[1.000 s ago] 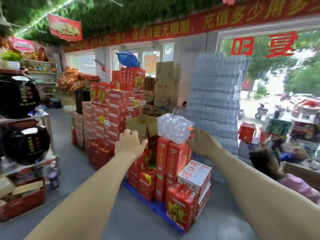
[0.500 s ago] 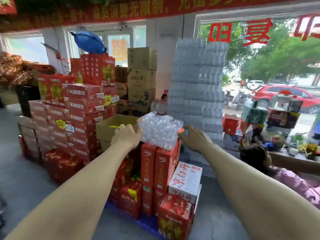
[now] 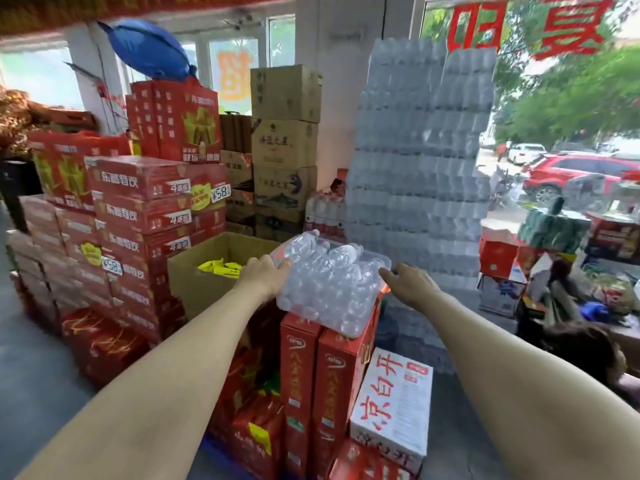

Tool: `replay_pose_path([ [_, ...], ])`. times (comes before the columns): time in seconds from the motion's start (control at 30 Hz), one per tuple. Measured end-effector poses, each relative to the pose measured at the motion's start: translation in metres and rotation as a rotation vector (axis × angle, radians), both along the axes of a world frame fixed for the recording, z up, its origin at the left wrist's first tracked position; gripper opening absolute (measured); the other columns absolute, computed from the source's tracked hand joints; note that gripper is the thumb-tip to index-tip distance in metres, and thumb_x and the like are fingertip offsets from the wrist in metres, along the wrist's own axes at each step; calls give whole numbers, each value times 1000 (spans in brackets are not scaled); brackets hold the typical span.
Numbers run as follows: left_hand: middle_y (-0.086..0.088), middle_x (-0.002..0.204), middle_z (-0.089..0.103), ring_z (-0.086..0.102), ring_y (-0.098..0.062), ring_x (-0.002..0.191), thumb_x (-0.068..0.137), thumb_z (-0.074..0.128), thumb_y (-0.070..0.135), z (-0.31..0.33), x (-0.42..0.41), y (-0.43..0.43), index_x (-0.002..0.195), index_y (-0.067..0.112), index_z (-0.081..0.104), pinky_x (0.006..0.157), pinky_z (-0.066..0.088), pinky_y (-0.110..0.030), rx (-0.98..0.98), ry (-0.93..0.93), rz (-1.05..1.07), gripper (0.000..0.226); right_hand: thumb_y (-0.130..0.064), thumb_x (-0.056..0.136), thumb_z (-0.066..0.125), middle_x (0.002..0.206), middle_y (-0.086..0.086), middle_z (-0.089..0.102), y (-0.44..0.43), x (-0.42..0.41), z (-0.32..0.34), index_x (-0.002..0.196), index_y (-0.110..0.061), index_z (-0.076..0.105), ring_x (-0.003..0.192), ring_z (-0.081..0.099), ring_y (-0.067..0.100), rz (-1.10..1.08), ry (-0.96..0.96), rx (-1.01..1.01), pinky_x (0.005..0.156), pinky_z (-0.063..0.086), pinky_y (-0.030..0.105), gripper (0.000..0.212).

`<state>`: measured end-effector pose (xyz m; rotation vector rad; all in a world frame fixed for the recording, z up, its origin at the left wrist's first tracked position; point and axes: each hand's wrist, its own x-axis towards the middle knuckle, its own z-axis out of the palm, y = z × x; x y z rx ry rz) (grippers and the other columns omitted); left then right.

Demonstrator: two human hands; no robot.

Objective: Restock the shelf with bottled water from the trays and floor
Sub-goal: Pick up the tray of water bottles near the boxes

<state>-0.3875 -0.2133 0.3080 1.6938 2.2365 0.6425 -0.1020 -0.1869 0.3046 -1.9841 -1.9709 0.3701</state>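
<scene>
Flanking the shrink-wrapped pack of water bottles atop red cartons at twelve o'clock, the hands are apart: left hand touches its nine o'clock end, grip unclear; right hand reaches open-fingered at three o'clock. Probably heavy, slick, saggy; lift under both ends.

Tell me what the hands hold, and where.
The clear plastic-wrapped pack of water bottles: left hand grips its left end, right hand touches its right end.
</scene>
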Motion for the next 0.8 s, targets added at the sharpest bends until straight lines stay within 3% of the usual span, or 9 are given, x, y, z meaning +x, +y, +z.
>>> replay_pose_path([
  [0.17, -22, 139, 51, 51, -37, 126, 101, 31, 61, -18, -28, 97, 140, 3, 48, 104, 44, -41, -31, -56, 2, 72, -51, 107, 33, 137, 22, 60, 81, -10, -14, 129, -3, 63, 124, 56, 36, -32, 35, -75, 101, 42, 40, 61],
  [0.3, -23, 135, 56, 53, -38, 125, 99, 33, 62, -37, -43, 186, 133, 2, 55, 102, 45, -40, -55, -56, -38, 72, -47, 109, 30, 150, 20, 50, 144, -16, -22, 145, -3, 51, 138, 46, 35, -94, 32, -136, 110, 35, 38, 60],
  [0.53, -20, 139, 55, 55, -38, 124, 99, 31, 63, -64, -66, 345, 137, 4, 52, 98, 47, -40, -159, -183, -134, 73, -59, 104, 36, 142, 17, 59, 247, -23, -55, 138, -3, 59, 131, 54, 34, -340, 130, -248, 105, 41, 34, 69],
  [0.67, -20, 147, 49, 50, -39, 130, 100, 32, 61, -76, -70, 410, 146, 3, 44, 98, 43, -40, -218, -216, -152, 74, -63, 101, 40, 131, 16, 65, 281, -15, -72, 131, 0, 63, 120, 60, 32, -489, 229, -286, 94, 44, 33, 73],
  [0.73, -21, 148, 46, 49, -39, 131, 99, 35, 63, -84, -70, 433, 148, 2, 40, 99, 43, -39, -287, -257, -161, 79, -72, 93, 46, 125, 12, 68, 297, -2, -85, 130, -2, 64, 115, 62, 29, -541, 300, -307, 95, 46, 32, 82],
  [0.8, -23, 145, 49, 53, -39, 127, 94, 41, 69, -96, -71, 453, 148, 1, 41, 98, 45, -41, -342, -312, -169, 87, -86, 69, 53, 114, 11, 73, 308, 10, -96, 121, -6, 70, 106, 68, 30, -593, 407, -321, 98, 54, 40, 97],
])
